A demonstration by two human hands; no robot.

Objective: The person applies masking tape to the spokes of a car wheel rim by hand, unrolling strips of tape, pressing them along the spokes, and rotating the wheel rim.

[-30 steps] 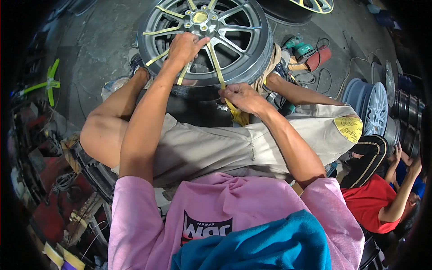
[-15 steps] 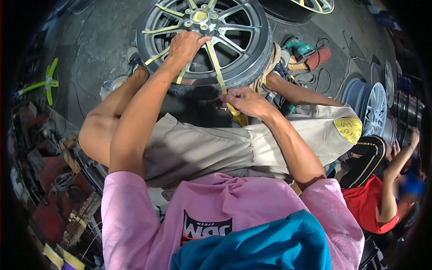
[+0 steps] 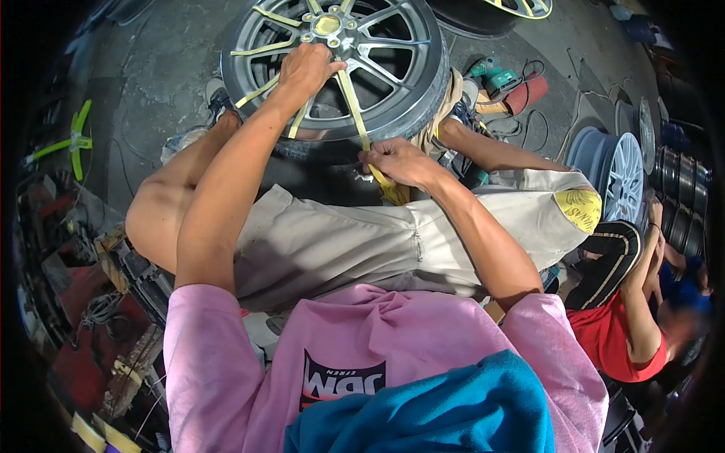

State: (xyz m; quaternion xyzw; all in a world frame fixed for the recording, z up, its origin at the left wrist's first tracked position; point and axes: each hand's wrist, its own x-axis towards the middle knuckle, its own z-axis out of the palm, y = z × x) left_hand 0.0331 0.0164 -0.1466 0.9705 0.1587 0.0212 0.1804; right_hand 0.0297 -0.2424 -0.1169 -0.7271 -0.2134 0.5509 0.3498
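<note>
Risks, left to right: I judged that if the left hand (image 3: pixel 303 72) slipped, the long, narrow pale-yellow tape strip (image 3: pixel 350 98) could lift at its upper end; a sideways pull by the right hand (image 3: pixel 402 163) could skew it off its spoke line, a hard one tear it. The crumpled yellow bundle (image 3: pixel 394 193) below that hand could catch on the beige cloth shorts (image 3: pixel 340 234). Hands: I had the left half curled, knuckles up, against the round grey multi-spoke metal wheel (image 3: pixel 381 69), thumb out by the strip's upper end; couldn't tell whether the hidden fingertips gripped anything. Wheel sat ahead, between the feet. Strip ran from near the hub, across the rim, to the right hand, which was pinched shut on it just past the near edge.
</note>
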